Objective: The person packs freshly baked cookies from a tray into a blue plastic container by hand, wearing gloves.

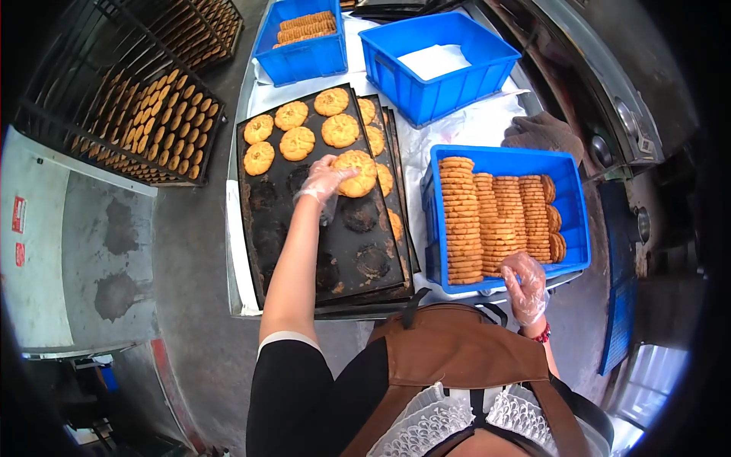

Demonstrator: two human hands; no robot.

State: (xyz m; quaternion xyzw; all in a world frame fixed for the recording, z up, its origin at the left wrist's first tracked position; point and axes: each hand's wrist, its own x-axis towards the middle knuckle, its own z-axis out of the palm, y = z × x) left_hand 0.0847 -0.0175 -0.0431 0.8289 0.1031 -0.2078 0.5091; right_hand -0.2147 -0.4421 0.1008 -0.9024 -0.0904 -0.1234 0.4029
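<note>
My left hand (325, 181), in a clear plastic glove, grips a round golden cookie (356, 174) at its edge, above a dark baking tray (335, 244). Several cookies (297, 143) sit on the tray's far part; its near part shows dark, stained round marks. My right hand (525, 288), also gloved, is at the near wall of a blue crate (582, 221), beside the near ends of the cookie rows (506, 213). Its fingers are curled together, and what they hold, if anything, is hidden. In the crate, cookies stand on edge in several tight rows.
More trays lie under the top one, with cookies (384, 179) showing at the right. Behind stand a blue crate with a white sheet (434, 61) and another holding cookies (304, 29). A dark cloth (544, 133) lies by the near crate. Racks (171, 126) of cookies stand at left.
</note>
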